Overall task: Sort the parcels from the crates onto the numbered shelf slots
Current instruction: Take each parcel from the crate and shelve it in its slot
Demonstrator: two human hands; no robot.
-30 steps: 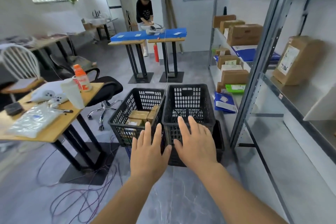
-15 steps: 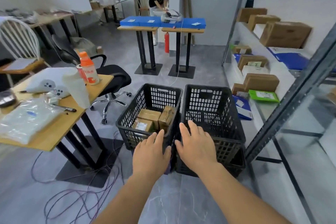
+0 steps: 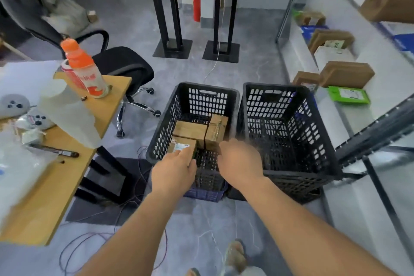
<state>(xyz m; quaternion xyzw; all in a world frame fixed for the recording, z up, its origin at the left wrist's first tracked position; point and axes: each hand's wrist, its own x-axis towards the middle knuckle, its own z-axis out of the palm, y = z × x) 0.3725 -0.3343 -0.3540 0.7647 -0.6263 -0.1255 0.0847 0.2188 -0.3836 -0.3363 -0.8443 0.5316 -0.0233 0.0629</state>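
Head view, left hand (image 3: pixel 173 169) on labelled parcel (image 3: pixel 182 147), label up, in left crate (image 3: pixel 165 123)

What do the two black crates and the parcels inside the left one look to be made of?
Left crate and right crate: probably moulded plastic, matte black, judging by the regular lattice holes and cut-out handles. Parcels: apparently brown cardboard with a dull finish; the nearest one carries a white paper-like label, and the left hand touches it.
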